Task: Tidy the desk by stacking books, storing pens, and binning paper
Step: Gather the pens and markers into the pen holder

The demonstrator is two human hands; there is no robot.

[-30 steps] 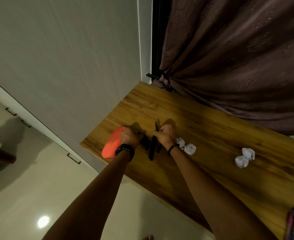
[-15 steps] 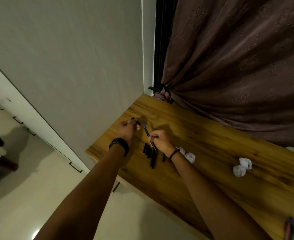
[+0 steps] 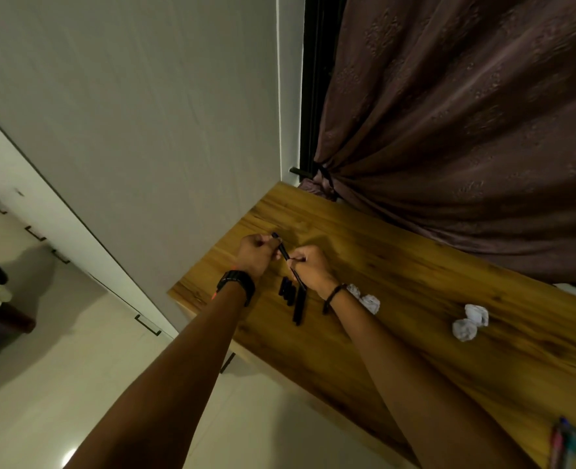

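Note:
Over the left end of the wooden desk point(image 3: 415, 299), my left hand point(image 3: 256, 253) and my right hand point(image 3: 310, 267) are close together. Both pinch one thin dark pen point(image 3: 283, 252), which runs slanted between them; my left fingers are on its capped top end. Several black pens point(image 3: 293, 299) lie side by side on the desk just below my hands. One crumpled paper ball point(image 3: 370, 302) rests beside my right wrist. Two more paper balls point(image 3: 470, 322) sit further right. No books are in view.
Coloured pens point(image 3: 562, 445) lie at the desk's near right corner. A brown curtain point(image 3: 466, 130) hangs behind the desk and a grey wall point(image 3: 144, 130) borders its left end. Pale floor tiles point(image 3: 76, 384) lie below the desk's near edge.
An orange object under my left hand a second ago is out of view. My hands, apart half a second ago with cap and pen, have come together on one pen.

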